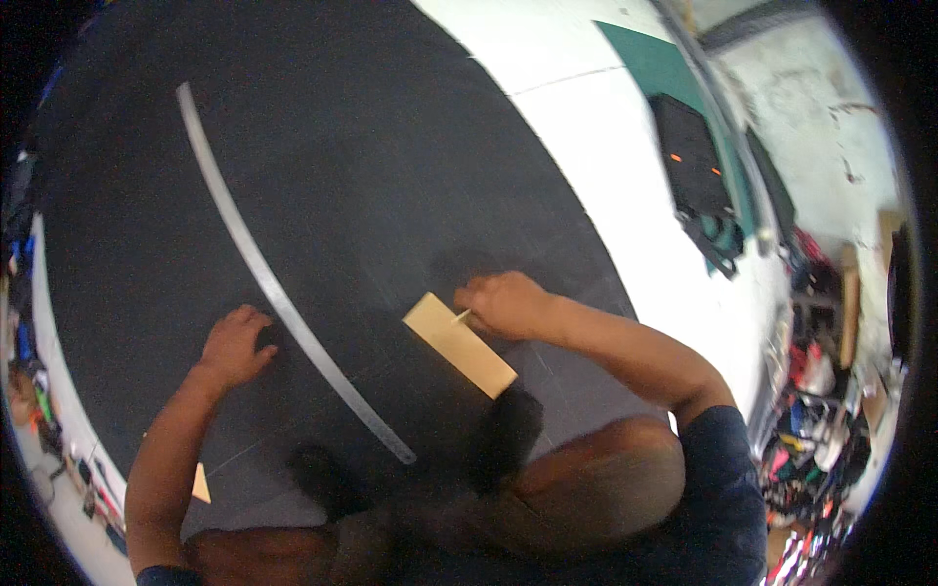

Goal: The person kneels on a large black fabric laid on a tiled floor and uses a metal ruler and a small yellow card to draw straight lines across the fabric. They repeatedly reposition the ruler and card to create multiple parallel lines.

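Observation:
A wide sheet of black cloth-like material [371, 146] lies spread in front of me. Across it runs a long metal ruler [262, 269], slanting from the far left toward my feet. My left hand [237, 347] is on the cloth just left of the ruler, its fingers and thumb apart, holding nothing. My right hand [503, 305] is closed around a short, pale thin stick [462, 317], whose exact kind I cannot make out. The stick's tip points over a tan rectangular card [469, 361] that lies right of the ruler.
Part of another tan piece [201, 484] shows beside my left forearm. A white surface [576, 127] borders the cloth at the right. Beyond it a black bag [692, 156] lies on a green mat [640, 54]. Piled clutter [821, 410] stands at far right.

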Tool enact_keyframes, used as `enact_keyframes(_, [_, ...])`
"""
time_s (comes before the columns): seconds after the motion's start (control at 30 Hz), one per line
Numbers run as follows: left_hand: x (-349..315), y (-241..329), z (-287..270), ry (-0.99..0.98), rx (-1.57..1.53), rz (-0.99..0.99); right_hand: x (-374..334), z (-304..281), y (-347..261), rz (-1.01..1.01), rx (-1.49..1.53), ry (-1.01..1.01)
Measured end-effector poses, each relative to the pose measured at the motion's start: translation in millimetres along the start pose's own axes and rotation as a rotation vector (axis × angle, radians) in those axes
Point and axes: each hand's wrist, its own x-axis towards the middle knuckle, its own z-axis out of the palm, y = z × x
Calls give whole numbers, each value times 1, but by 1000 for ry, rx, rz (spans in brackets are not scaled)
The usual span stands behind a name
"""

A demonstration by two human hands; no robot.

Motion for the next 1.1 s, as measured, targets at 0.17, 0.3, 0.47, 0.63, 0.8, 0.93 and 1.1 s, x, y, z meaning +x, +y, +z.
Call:
enact_keyframes(0.17, [6, -14, 26, 107, -181, 101, -66, 90, -9, 248, 216, -23])
enact_keyframes(0.3, [-9, 16, 19, 181, -290, 192, -91, 158, -70, 578, 779, 191])
enact_keyframes(0.47, [-23, 27, 15, 150, -401, 366, -97, 182, -79, 863, 1054, -41])
enact_keyframes(0.63, [-31, 58, -2, 33, -439, 508, -161, 228, -116, 752, 640, -271])
enact_keyframes(0.8, [-20, 64, -13, 163, -505, 631, -218, 206, -161, 972, 744, -291])
enact_keyframes(0.93, [-7, 45, -17, 213, -475, 539, -225, 211, -189, 1071, 857, -189])
enact_keyframes(1.1, [-24, 37, 13, 133, -468, 438, -212, 231, -189, 1094, 978, -88])
